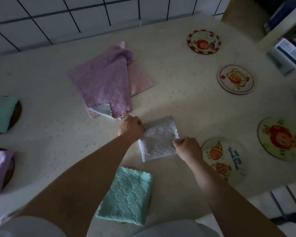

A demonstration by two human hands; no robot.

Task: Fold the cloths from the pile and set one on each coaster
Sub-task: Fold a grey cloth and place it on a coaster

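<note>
At the centre of the frame both hands pinch a folded white cloth [158, 138] lying on the pale counter [41, 79] — the left hand [131, 128] closed on its upper left corner, the right hand [188, 147] closed on its right edge. Above it, toward the upper middle, sits the pile [106, 82] of purple and pink cloths. A folded mint cloth [126, 194] lies below. Four bare coasters [235, 79] line the right side — the nearest just beside the right hand.
</note>
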